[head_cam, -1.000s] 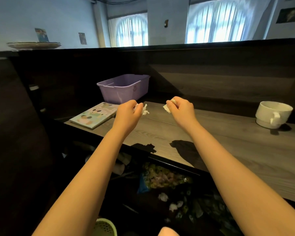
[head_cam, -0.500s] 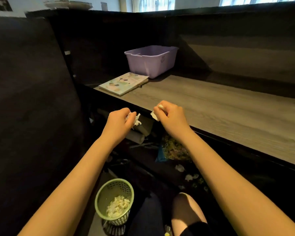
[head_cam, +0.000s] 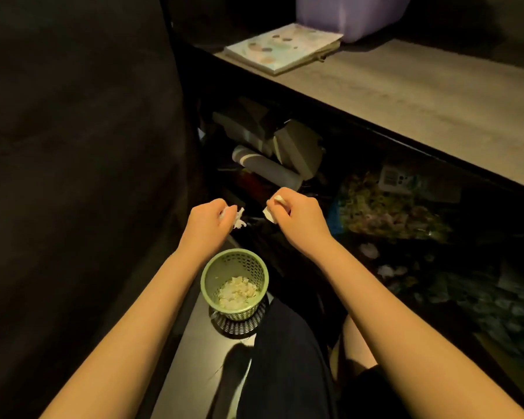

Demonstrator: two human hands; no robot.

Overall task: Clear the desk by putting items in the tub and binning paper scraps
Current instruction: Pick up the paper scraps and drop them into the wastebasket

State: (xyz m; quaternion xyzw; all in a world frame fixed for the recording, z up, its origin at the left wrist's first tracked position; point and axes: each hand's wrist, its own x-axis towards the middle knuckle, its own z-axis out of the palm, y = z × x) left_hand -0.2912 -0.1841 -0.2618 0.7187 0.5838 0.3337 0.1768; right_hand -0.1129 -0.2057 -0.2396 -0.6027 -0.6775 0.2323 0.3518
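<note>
My left hand (head_cam: 208, 220) pinches a crumpled white paper scrap (head_cam: 239, 219). A second white paper scrap (head_cam: 269, 213) is held in the closed fingers of my right hand (head_cam: 300, 214). Both hands hover below the desk edge, a little beyond and above a small green mesh bin (head_cam: 235, 285) on the floor. The bin holds several white scraps. On the grey desk (head_cam: 421, 95) lies a picture book (head_cam: 282, 48), and the purple tub (head_cam: 345, 13) stands behind it at the top edge.
A dark partition wall fills the left side. Under the desk sit grey rolled items (head_cam: 266, 167) and a patterned plastic bag (head_cam: 384, 207). My legs in dark shorts (head_cam: 288, 358) are to the right of the bin.
Both hands came down from above the desk to below its edge, each keeping its scrap. The view tilted down, so the bin came fully into sight and the cup left the frame.
</note>
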